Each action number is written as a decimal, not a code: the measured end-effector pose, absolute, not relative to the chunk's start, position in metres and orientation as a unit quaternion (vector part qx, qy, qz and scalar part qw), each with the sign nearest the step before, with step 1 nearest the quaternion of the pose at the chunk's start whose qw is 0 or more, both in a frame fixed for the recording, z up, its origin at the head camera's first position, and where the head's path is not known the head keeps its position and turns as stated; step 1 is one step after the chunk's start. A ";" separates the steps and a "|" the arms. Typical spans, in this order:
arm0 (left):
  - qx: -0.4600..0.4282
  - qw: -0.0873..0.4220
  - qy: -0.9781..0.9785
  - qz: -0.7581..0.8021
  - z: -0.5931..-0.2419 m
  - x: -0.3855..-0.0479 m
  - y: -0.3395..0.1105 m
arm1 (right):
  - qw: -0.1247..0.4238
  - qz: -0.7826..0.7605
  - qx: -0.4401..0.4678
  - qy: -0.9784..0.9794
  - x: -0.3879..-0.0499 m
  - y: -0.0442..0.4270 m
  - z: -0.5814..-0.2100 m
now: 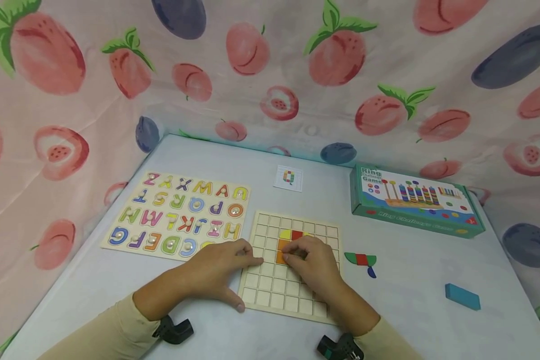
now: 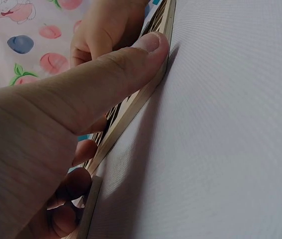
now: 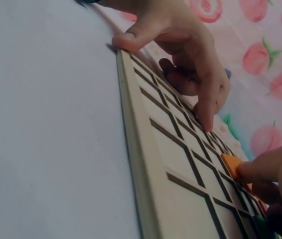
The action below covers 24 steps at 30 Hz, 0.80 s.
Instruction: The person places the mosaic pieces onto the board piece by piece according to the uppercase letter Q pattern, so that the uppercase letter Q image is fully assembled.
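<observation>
The left hand rests at the left side of the wooden grid board, its thumb at the near-left corner and its index fingertip on the surface. In the left wrist view the thumb of the left hand lies across the board's edge. Over the middle of the grid, the right hand has thumb and index finger at an orange tile. The right wrist view shows the right hand pinching the orange tile. Yellow and red tiles sit above it.
The alphabet board lies left of the grid, a pattern card behind it. To the right are a red tile between green pieces, a blue piece, the Ring Challenge Game box and a teal block.
</observation>
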<state>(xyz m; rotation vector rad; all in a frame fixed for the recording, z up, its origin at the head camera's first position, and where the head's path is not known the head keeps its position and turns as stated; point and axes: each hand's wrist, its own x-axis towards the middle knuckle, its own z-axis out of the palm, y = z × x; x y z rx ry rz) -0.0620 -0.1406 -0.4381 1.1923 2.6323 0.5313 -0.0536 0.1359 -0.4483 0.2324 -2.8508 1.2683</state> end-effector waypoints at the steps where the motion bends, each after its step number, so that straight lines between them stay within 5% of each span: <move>1: 0.404 0.101 0.891 0.180 -0.438 -0.062 -0.141 | 0.011 0.397 0.079 -0.914 -0.054 0.136 -0.449; 24: 0.402 0.105 0.891 0.181 -0.439 -0.061 -0.141 | -0.012 0.379 0.027 -0.925 -0.055 0.206 -0.429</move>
